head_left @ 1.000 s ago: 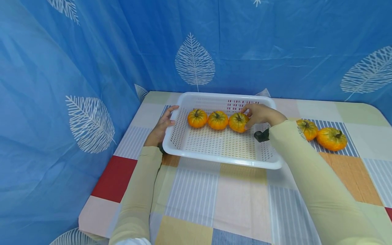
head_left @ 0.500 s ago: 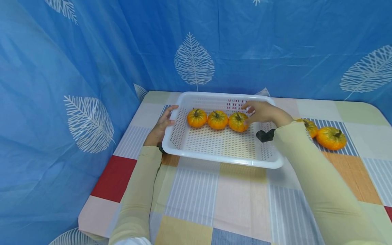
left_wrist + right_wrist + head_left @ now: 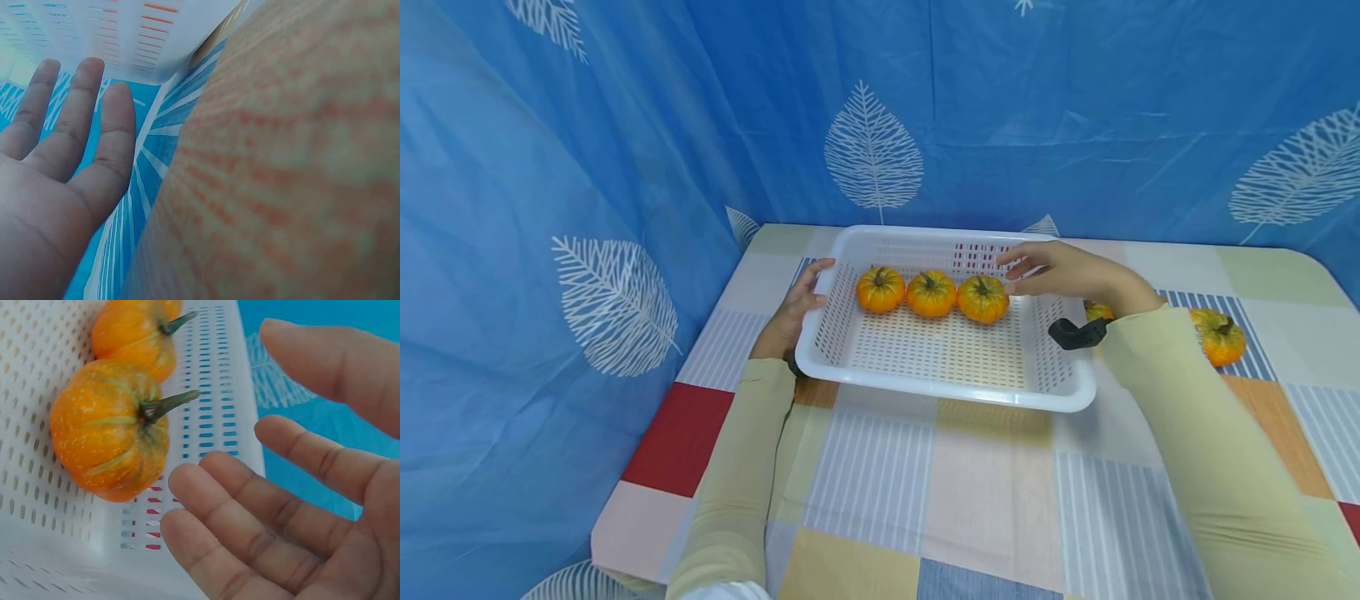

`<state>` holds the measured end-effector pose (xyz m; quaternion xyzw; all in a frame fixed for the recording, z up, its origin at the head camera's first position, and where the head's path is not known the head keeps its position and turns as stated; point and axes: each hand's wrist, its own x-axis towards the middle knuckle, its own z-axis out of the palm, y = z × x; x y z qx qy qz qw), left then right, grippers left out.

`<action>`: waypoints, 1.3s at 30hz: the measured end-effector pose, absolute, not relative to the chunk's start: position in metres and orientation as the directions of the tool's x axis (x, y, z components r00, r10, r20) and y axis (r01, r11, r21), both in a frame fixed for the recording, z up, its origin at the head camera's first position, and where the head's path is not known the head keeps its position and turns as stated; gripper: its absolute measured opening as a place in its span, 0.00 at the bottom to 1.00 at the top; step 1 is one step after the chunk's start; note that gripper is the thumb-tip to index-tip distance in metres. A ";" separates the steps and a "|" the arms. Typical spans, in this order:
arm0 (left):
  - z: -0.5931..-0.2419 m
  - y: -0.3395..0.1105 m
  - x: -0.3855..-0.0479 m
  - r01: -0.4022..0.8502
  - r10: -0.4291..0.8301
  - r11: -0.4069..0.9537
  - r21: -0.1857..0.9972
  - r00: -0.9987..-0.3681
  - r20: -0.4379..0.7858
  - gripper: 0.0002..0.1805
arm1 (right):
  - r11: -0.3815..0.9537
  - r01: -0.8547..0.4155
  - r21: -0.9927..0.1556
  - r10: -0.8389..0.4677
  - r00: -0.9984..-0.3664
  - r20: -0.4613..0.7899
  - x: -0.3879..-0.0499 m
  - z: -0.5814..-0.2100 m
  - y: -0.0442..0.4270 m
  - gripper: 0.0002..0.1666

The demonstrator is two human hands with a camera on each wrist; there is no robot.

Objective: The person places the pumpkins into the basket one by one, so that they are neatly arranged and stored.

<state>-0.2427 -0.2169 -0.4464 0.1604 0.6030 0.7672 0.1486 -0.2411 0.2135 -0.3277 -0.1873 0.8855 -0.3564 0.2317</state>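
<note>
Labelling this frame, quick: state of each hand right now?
Left hand: open, at the left end of the white plastic basket.
Right hand: open, holding nothing, near the rightmost pumpkin in the basket.

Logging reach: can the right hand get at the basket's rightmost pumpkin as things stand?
Probably yes: the right hand is close beside that pumpkin, nothing visible stands between them, and the basket has no lid.

The right sleeve (image 3: 1213, 437) partly hides pumpkins (image 3: 1223, 343) on the bench (image 3: 872, 492). The left wrist view's top edge crops the basket (image 3: 122, 40); a surface (image 3: 300, 162) at right is too blurred to tell.
</note>
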 end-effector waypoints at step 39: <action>-0.448 -0.217 -0.242 -0.036 0.440 -0.295 0.955 -0.892 0.103 0.31 | 0.413 -0.126 -0.902 -0.417 -0.907 -0.064 -0.193 -0.342 0.268 0.26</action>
